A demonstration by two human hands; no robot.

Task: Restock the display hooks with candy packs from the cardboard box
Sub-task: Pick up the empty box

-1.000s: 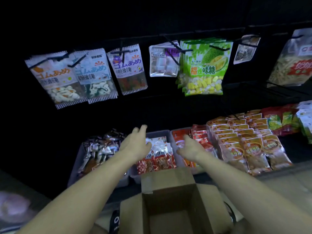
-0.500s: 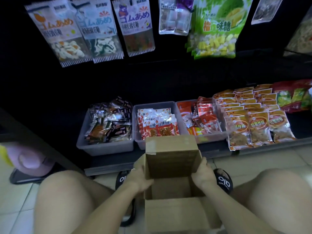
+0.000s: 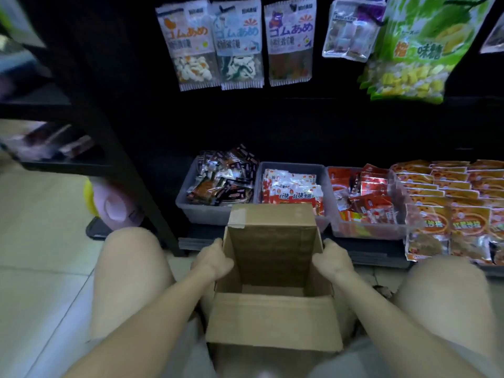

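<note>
With the left hand [image 3: 214, 259] and right hand [image 3: 331, 259] each gripping a side wall of the open cardboard box [image 3: 272, 268] between the person's knees, hold it level and check inside: no candy packs visible.

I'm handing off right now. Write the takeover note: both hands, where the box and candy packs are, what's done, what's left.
Left hand grips the left wall of the cardboard box; right hand grips the right wall. Neither holds a pack.
The box sits open on the floor between the person's knees, in front of the bottom shelf. Its visible inside looks empty; no packs show.
Candy packs hang on the display above, with a green durian candy stack to their right.
Done: the hanging rows look stocked.
Left: confirm the box is empty; if packs remain, hang them, otherwise clear the box away.
</note>
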